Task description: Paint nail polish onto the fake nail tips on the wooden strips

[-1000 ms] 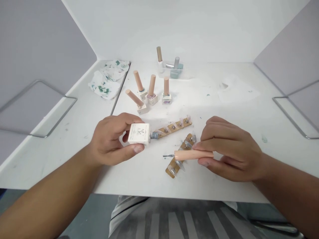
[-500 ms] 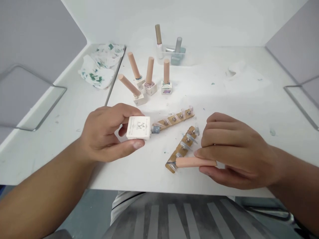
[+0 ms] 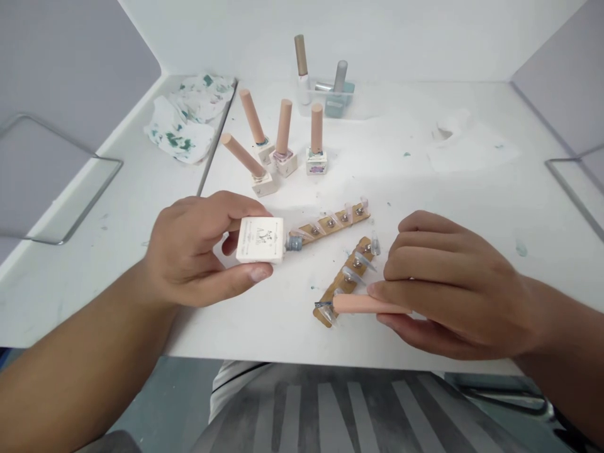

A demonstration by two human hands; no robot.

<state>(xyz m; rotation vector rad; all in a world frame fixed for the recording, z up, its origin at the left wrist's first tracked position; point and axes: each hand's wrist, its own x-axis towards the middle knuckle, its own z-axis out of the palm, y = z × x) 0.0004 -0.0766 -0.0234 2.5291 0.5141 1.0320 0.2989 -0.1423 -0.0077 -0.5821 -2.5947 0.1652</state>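
Observation:
My left hand (image 3: 202,251) is closed round an uncapped white nail polish bottle (image 3: 261,240), tipped on its side with its blue-stained neck pointing right. Between the thumb and fingers of my right hand (image 3: 443,283) lies the peach cap of a nail polish brush (image 3: 358,304). The brush tip is over the near end of a brown strip (image 3: 338,282) that bears several clear and greyish false nails on metal studs. Whether the bristles touch a nail I cannot tell. Behind it lies a second brown strip (image 3: 321,230) with clear, pinkish nails.
Several peach-capped polish bottles (image 3: 284,135) stand at the back. Behind them a clear tray (image 3: 306,104) holds more bottles. Stained tissues (image 3: 182,129) lie at the back left, a white tissue (image 3: 465,138) at the right. Wire handles (image 3: 97,189) jut from the side walls.
The view has shifted slightly. The brush tip shows a little higher over the near nail, and its dark bristles are more visible. Both hands keep their grips.

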